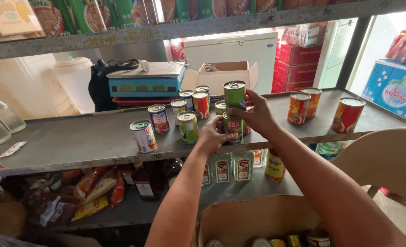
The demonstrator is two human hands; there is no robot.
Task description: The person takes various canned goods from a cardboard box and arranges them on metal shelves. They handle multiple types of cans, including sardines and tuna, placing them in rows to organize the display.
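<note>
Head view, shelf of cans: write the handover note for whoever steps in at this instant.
Right hand: grips the green can, set on top of the lower can.
Left hand: steadies the lower can on the grey shelf.
Done: about a dozen other cans stand upright on the shelf, including a white can at the left and three red cans at the right.
Left: more cans lie in the cardboard box below.

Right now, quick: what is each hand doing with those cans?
Left hand: fingers closed around the lower green can on the shelf.
Right hand: fingers closed on the upper green can, stacked on the lower one.
</note>
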